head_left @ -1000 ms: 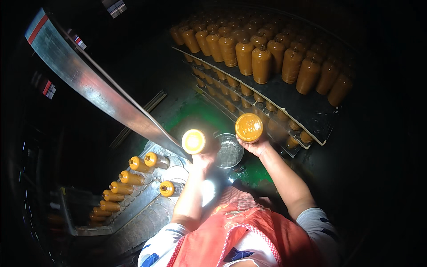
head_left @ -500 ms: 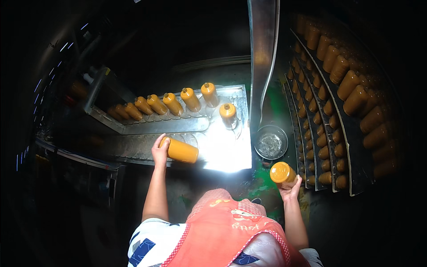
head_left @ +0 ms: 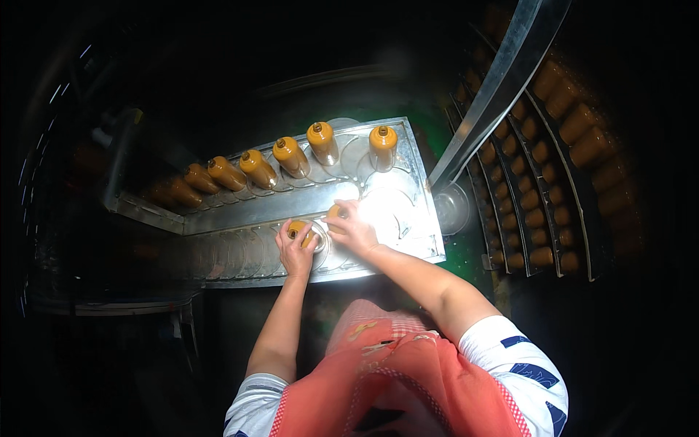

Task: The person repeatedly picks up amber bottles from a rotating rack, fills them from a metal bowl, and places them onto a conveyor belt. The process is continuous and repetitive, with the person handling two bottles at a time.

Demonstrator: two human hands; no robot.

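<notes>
My left hand (head_left: 293,255) is wrapped round an orange-brown bottle (head_left: 300,231) that stands on the near lane of a metal plate conveyor (head_left: 262,199). Close beside it on the right, my right hand (head_left: 355,230) has its fingers round another orange-brown bottle (head_left: 334,216), partly hidden by the hand. Both bottles seem upright, seen from above. Along the conveyor's far lane stands a row of the same bottles, among them one bottle (head_left: 321,143) near the turn and another bottle (head_left: 383,148) at the far right corner. Glare washes out the plates right of my right hand.
A slanting metal post (head_left: 502,87) rises at the conveyor's right corner. Beyond it, dark racks (head_left: 550,146) hold many rows of bottles. A round basin (head_left: 453,207) sits on the green floor next to the conveyor.
Both hands have brought their bottles onto the conveyor's near lane, the right one coming leftward from beside the racks. Far-lane bottles have shifted, and the view has turned.
</notes>
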